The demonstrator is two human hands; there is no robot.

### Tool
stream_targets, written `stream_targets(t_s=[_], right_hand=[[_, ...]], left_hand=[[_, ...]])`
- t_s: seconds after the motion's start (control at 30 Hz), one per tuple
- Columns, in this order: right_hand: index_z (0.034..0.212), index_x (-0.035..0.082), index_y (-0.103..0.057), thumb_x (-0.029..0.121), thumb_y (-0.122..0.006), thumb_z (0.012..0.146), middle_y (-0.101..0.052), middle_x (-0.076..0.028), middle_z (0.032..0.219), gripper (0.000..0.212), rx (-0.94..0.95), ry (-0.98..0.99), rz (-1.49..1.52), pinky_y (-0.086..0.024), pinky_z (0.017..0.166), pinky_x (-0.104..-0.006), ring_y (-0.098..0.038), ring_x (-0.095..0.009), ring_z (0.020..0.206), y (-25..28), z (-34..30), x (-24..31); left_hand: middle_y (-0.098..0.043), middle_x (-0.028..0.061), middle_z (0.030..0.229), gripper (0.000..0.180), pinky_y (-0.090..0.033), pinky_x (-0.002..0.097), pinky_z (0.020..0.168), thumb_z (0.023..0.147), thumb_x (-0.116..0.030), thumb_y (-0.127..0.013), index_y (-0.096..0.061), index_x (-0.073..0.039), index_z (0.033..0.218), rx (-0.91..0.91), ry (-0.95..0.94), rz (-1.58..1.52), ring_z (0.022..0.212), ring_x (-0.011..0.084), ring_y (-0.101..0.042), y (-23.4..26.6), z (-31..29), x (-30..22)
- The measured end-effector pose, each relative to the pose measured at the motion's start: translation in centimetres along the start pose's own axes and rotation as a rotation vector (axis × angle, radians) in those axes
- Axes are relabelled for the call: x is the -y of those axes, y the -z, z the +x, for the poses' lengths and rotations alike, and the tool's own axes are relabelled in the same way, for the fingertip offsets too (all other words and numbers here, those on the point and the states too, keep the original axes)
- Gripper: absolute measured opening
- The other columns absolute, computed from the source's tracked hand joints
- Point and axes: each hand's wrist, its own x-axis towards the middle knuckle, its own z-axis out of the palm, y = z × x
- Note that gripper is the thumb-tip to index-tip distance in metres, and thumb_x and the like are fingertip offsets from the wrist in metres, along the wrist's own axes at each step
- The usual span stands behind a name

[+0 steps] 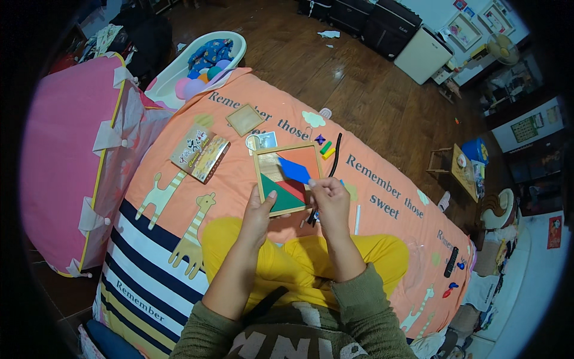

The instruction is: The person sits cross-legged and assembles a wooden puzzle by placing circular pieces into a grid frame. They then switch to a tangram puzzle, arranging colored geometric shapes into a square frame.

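The right grip (330, 196) is pinching the blue tile (293, 171) at its four o'clock end, over the wooden tray (256, 167). The tile's long axis is running from ten to four o'clock. The left grip (258, 210) is holding the tray's eight o'clock side, its thumb resting on the green triangle (282, 200). Bare wood is showing inside the tray's ten o'clock rim. Bedspread (234, 179) is separating tray from box (200, 154) toward nine o'clock.

Square wooden tray (256, 173), partly filled
Bare wood shows at its upper left; a green triangle (277, 198) lies lower left, a red piece (292, 190) beside it, an orange piece (308, 157) at upper right, and a blue parallelogram (294, 171) slants over the middle
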Motion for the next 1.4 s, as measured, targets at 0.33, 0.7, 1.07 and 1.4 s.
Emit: stream_targets(t_s=[0.33,0.7,1.07,1.4], right_hand=[[0.098,-0.004,-0.065,0.014,-0.059,0.095,-0.062,-0.002,0.064,0.019,0.072,0.022,-0.22,-0.043,0.05,-0.0233,-0.054,-0.007,0.053,-2.5,1.5,-0.8],[0.099,0.005,-0.063,0.02,-0.07,0.083,-0.058,-0.009,0.084,0.023,-0.016,0.66,-1.034,-0.05,0.064,-0.0396,-0.061,-0.029,0.081,-0.3,-0.7,-0.4],[0.086,0.005,-0.059,0.019,-0.073,0.081,-0.061,-0.009,0.08,0.02,-0.044,0.649,-1.094,-0.049,0.063,-0.0383,-0.061,-0.029,0.078,0.5,0.2,-0.3],[0.087,0.005,-0.059,0.019,-0.072,0.081,-0.061,-0.01,0.081,0.021,-0.02,0.681,-1.139,-0.049,0.063,-0.0385,-0.062,-0.029,0.076,-0.4,1.4,0.4]], left_hand=[[-0.063,0.0074,0.103,0.027,-0.058,0.031,0.064,0.1,-0.015,-0.052,-0.045,-0.008,0.125,0.052,0.001,0.01,0.083,0.0161,-0.065,-0.1,-0.1,0.1],[-0.063,0.0081,0.108,0.03,-0.059,0.0316,0.064,0.1,-0.016,-0.052,-0.044,-0.008,0.128,0.053,0.02,0.019,0.088,0.0172,-0.066,-0.2,-0.1,0.0],[-0.063,0.008,0.105,0.03,-0.057,0.0304,0.064,0.099,-0.015,-0.053,-0.046,-0.006,0.127,0.068,0.037,0.042,0.082,0.0167,-0.065,-1.0,-0.4,-0.2],[-0.061,0.0055,0.107,0.036,-0.054,0.0273,0.074,0.098,-0.013,-0.055,-0.045,-0.004,0.132,0.135,0.063,0.073,0.087,0.0127,-0.062,-0.9,-0.4,0.3]])
